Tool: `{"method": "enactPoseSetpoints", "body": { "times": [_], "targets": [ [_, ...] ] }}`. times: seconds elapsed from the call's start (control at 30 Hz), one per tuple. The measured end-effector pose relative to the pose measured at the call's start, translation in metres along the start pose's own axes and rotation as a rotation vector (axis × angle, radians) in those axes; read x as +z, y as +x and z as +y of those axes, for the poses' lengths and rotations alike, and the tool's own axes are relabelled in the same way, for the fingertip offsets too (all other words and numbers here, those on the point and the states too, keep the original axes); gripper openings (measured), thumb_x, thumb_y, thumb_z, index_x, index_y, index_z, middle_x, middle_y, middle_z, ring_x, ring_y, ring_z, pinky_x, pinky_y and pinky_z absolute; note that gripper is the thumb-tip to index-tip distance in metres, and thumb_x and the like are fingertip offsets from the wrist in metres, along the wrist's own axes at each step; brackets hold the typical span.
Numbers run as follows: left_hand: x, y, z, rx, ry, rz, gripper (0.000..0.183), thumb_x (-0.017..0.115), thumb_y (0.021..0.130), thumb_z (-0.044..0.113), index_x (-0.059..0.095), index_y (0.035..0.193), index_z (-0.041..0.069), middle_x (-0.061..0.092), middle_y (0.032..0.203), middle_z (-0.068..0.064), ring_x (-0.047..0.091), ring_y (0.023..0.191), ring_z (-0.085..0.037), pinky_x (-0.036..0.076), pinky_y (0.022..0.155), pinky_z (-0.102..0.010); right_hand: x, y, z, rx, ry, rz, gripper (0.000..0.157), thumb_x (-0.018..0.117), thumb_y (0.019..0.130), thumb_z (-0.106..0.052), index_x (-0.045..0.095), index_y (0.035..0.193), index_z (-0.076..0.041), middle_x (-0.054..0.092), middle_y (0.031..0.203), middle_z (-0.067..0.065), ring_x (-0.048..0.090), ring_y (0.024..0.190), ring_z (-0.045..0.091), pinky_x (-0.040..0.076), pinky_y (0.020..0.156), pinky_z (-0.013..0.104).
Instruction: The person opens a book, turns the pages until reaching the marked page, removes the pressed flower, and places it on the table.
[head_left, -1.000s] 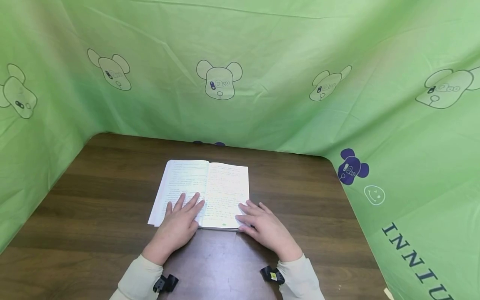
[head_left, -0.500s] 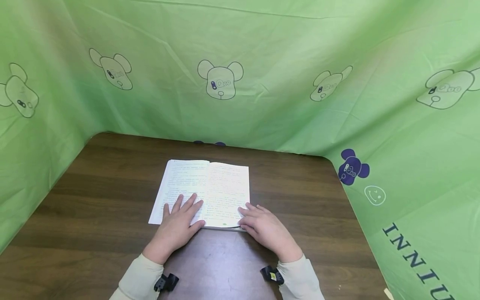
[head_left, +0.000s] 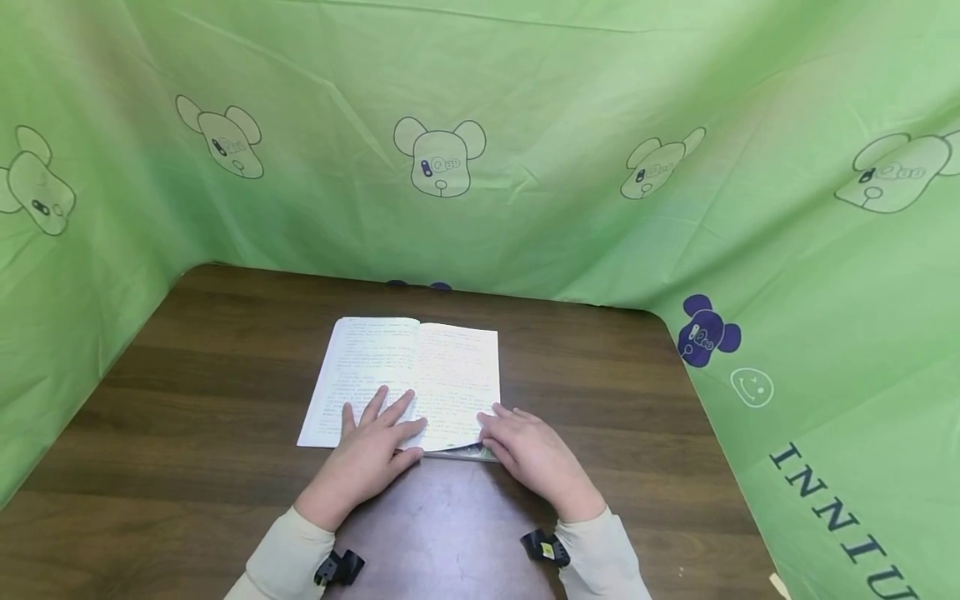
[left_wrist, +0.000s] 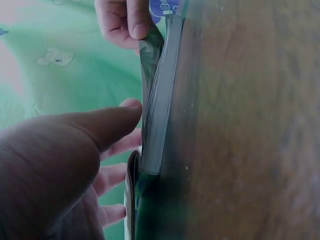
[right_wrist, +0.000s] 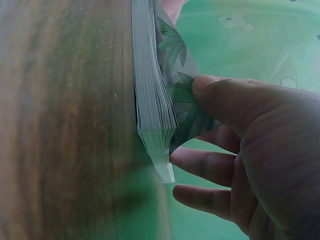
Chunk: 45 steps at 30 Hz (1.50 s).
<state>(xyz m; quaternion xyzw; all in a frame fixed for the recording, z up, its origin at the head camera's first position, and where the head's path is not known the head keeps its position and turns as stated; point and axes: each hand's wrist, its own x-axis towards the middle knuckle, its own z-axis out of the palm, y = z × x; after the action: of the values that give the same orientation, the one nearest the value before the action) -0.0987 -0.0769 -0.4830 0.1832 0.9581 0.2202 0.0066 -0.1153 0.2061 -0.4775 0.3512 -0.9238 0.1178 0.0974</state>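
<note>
head view shows a white-paged book point(head_left: 408, 367) lying open.

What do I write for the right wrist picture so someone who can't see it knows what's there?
A right hand pinches a page printed with green leaves, held apart from the rest of a thick book. Brown wooden table at left, green cloth behind.

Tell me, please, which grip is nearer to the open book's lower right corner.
Right. The right grip pinches the lifted page right there; the left grip is farther off, spread over the lower left page and reaching the middle fold.
</note>
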Motion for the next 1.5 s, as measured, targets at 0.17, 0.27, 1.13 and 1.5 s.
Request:
{"method": "enactPoseSetpoints", "body": {
  "times": [0.17,0.27,1.13,1.5],
  "targets": [
    [0.0025,0.0010,0.0026,-0.022,0.002,0.019,0.047,0.074,0.092,0.047,0.070,0.134,0.026,0.043,0.162,-0.002,0.025,0.155,-0.039,0.016,0.110,-0.083,0.0015,-0.0001,0.0018,-0.013,0.012,0.070,0.029,0.073,0.096,-0.018,0.072,0.124,-0.009,0.075,0.123,0.006,0.067,0.122,0.030,0.052,0.102,0.051],
    [0.0046,0.0024,0.0028,-0.031,0.009,0.034,0.043,0.073,0.093,0.045,0.071,0.132,0.027,0.044,0.161,-0.002,0.026,0.155,-0.039,0.017,0.109,-0.083,0.0016,0.0007,0.0024,-0.020,0.012,0.100,0.026,0.073,0.096,-0.018,0.073,0.121,-0.011,0.076,0.120,0.004,0.069,0.120,0.029,0.054,0.100,0.050],
    [0.0045,-0.0002,0.0020,-0.020,0.041,0.089,0.040,0.066,0.100,0.034,0.066,0.138,0.020,0.053,0.154,-0.004,0.036,0.150,-0.039,0.025,0.107,-0.081,-0.0025,0.0004,0.0068,0.037,-0.035,0.310,0.031,0.069,0.097,-0.023,0.068,0.125,-0.011,0.072,0.126,0.004,0.071,0.111,0.022,0.056,0.093,0.044],
    [-0.0017,0.0019,0.0008,0.043,0.039,0.292,0.086,0.079,0.089,0.021,0.032,0.161,0.013,0.039,0.162,-0.013,0.046,0.142,-0.037,0.035,0.109,-0.072,-0.0050,0.0002,0.0060,0.114,-0.017,0.309,0.034,0.072,0.095,-0.024,0.069,0.127,-0.013,0.069,0.134,0.002,0.069,0.117,0.024,0.054,0.098,0.047]
  ]
}}
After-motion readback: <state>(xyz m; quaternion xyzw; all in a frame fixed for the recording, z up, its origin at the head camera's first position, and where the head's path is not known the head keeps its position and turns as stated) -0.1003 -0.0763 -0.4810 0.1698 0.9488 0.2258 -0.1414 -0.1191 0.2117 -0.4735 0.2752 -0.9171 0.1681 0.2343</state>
